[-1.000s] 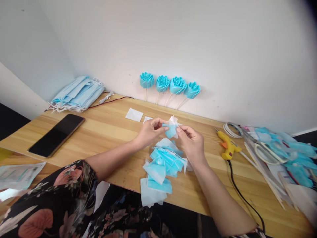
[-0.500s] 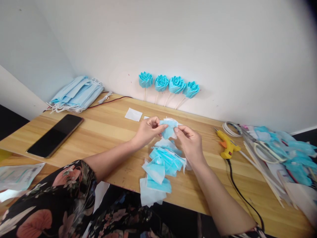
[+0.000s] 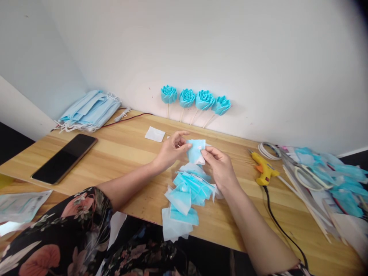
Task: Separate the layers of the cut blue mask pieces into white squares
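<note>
Both my hands hold one small blue mask-fabric piece (image 3: 196, 150) above the wooden table (image 3: 123, 153). My left hand (image 3: 171, 148) pinches its left edge with thumb and fingertips. My right hand (image 3: 218, 165) pinches its lower right corner. Just below the hands lies a loose pile of cut blue and white fabric pieces (image 3: 186, 195), reaching over the table's near edge.
Several blue fabric roses on sticks (image 3: 195, 100) lean on the wall. A stack of face masks (image 3: 89, 110) and a black phone (image 3: 64, 157) lie at left. A yellow glue gun (image 3: 263, 168), scissors (image 3: 309, 177), wooden sticks and scraps lie at right. A white square (image 3: 155, 134) lies behind my hands.
The crumpled blue and white piece between my fingers has been spread out into a flatter blue square. Both hands stayed in about the same place.
</note>
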Demonstrator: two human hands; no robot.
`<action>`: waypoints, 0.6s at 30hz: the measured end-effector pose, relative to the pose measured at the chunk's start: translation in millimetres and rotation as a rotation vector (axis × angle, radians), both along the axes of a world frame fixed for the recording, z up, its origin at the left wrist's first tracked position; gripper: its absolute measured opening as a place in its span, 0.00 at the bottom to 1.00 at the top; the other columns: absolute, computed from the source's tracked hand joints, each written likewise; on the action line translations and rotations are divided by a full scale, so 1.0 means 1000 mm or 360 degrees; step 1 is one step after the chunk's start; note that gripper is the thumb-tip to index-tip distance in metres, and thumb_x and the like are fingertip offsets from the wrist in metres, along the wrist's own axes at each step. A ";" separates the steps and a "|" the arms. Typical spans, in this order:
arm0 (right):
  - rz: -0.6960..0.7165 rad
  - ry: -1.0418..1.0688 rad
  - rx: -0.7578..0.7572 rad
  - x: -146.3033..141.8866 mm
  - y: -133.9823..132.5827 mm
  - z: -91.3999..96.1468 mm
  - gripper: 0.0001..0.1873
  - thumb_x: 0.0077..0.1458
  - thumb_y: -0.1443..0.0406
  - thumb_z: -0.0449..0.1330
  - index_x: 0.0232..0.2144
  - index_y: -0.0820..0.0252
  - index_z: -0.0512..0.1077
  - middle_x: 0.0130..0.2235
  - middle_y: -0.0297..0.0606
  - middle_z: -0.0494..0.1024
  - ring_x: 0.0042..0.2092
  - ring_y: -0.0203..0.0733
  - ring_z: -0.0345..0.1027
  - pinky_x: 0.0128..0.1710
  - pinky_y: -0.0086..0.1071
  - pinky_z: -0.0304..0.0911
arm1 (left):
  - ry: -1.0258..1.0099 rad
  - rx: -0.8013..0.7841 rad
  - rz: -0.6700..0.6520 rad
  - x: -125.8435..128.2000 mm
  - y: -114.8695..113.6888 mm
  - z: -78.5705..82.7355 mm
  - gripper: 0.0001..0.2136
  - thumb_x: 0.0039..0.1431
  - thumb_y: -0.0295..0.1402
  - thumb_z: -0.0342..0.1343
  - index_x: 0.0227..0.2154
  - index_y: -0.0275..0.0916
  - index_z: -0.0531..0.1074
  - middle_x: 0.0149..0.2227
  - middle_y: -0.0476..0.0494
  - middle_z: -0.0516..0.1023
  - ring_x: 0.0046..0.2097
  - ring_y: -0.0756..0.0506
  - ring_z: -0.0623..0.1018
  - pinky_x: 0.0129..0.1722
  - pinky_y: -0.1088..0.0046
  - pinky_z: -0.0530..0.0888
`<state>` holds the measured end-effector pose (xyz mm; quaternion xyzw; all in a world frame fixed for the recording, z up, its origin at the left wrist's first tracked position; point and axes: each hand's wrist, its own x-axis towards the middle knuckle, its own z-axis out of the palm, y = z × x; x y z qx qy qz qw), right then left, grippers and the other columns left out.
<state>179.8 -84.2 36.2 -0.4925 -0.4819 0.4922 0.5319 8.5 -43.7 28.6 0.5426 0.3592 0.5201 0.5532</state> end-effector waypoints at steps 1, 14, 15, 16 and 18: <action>0.0030 0.0047 -0.0014 0.001 0.000 0.000 0.13 0.45 0.55 0.69 0.31 0.56 0.79 0.28 0.33 0.78 0.30 0.38 0.69 0.34 0.32 0.66 | -0.0054 -0.0064 -0.0025 0.001 0.000 0.001 0.25 0.51 0.38 0.66 0.50 0.37 0.68 0.31 0.50 0.74 0.34 0.51 0.74 0.33 0.76 0.68; 0.0000 -0.0119 -0.0009 0.001 -0.001 0.000 0.14 0.46 0.53 0.69 0.30 0.58 0.78 0.25 0.31 0.75 0.28 0.35 0.65 0.30 0.30 0.62 | -0.0427 -0.0320 -0.0440 0.002 -0.002 -0.006 0.45 0.43 0.35 0.72 0.63 0.43 0.54 0.36 0.48 0.75 0.37 0.48 0.77 0.37 0.73 0.71; 0.0005 -0.0162 0.0012 0.001 -0.001 0.000 0.15 0.47 0.53 0.68 0.29 0.58 0.77 0.25 0.31 0.74 0.28 0.36 0.65 0.30 0.30 0.62 | -0.0378 -0.0248 -0.0428 0.002 -0.001 -0.007 0.46 0.44 0.32 0.71 0.64 0.42 0.53 0.35 0.49 0.75 0.36 0.48 0.76 0.36 0.73 0.71; 0.0015 -0.0196 0.0038 0.000 -0.002 0.001 0.15 0.50 0.52 0.66 0.29 0.58 0.77 0.26 0.32 0.74 0.29 0.37 0.65 0.31 0.30 0.63 | -0.0338 -0.0185 -0.0421 0.003 -0.001 -0.007 0.45 0.45 0.31 0.70 0.64 0.42 0.52 0.35 0.49 0.74 0.35 0.49 0.76 0.34 0.74 0.71; 0.0043 -0.0235 0.0106 0.000 -0.003 0.002 0.16 0.53 0.51 0.63 0.28 0.57 0.76 0.27 0.33 0.75 0.31 0.38 0.67 0.33 0.31 0.64 | -0.0275 -0.0093 -0.0414 0.003 -0.002 -0.007 0.42 0.47 0.30 0.67 0.64 0.43 0.52 0.35 0.49 0.74 0.34 0.50 0.75 0.32 0.75 0.69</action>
